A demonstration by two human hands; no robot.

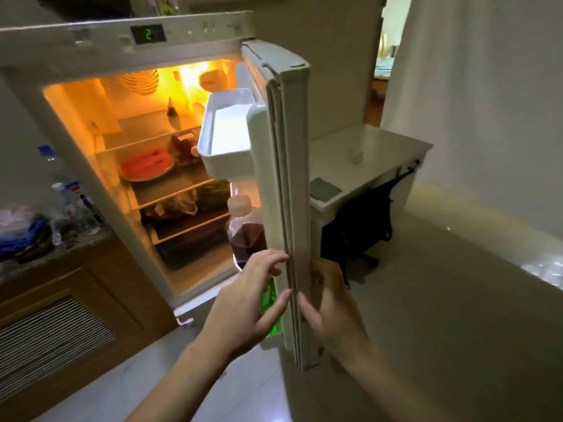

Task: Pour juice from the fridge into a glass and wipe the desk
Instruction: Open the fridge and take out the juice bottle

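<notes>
So the fridge door [288,193] is swung wide open and the juice bottle [245,229] is sitting upright in the lower door rack, pale cap on top, dark reddish-purple juice filling it nearly to the shoulder. Looks like a plastic bottle and pretty full, so I'd guess it's got some real weight to it, and straight out of a cold fridge it might be a bit slick with condensation. Plastic will give a little if you squeeze hard, so I'd grab it around the body just under the shoulder or by the neck below the cap, not by the cap itself, and lift straight up to clear the rack before pulling it out. The left hand [246,303] is right there, just below and in front of the bottle, fingers loosely spread and holding nothing, fingertips brushing the inner edge of the door. The right hand [327,303] is on the other side of the door edge, fingers resting along it like it's steadying the door, not gripping anything else that I can see. There's something green [269,303] in the rack behind the left hand, can't tell what. Over past the door, well away from the bottle, is the white desk [380,153] with a small glass [358,155] on it and a grey cloth [325,189] near the front edge.
</notes>
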